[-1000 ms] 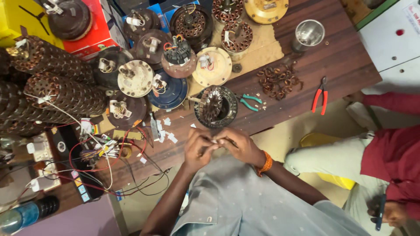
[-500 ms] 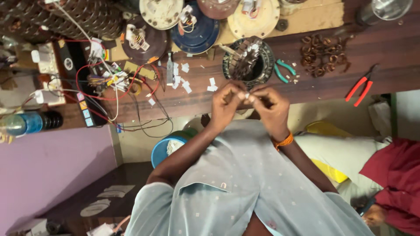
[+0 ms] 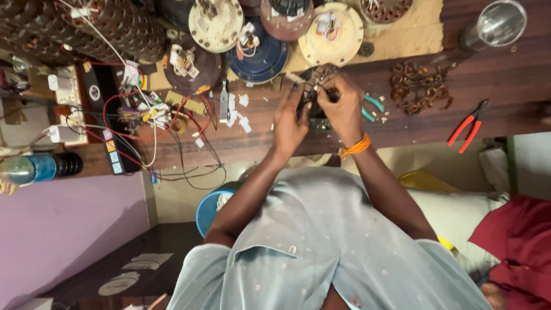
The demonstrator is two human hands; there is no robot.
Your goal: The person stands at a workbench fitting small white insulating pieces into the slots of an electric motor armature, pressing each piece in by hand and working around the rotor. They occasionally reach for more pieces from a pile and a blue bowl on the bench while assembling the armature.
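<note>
Hands [image 3: 318, 112] on round, dark metal stator [image 3: 319, 86]

Lighting even and moderately bright, diffuse, no hard source that I can place. Dark worktop [image 3: 402, 120] takes soft sheen only; steel cup [image 3: 498, 24], upper right of frame, shows mild glare. Upper left of frame dim, detail muddy. Both hands slightly motion-blurred. Wide-angle stretch bends the edges. Shadows short and soft.
</note>
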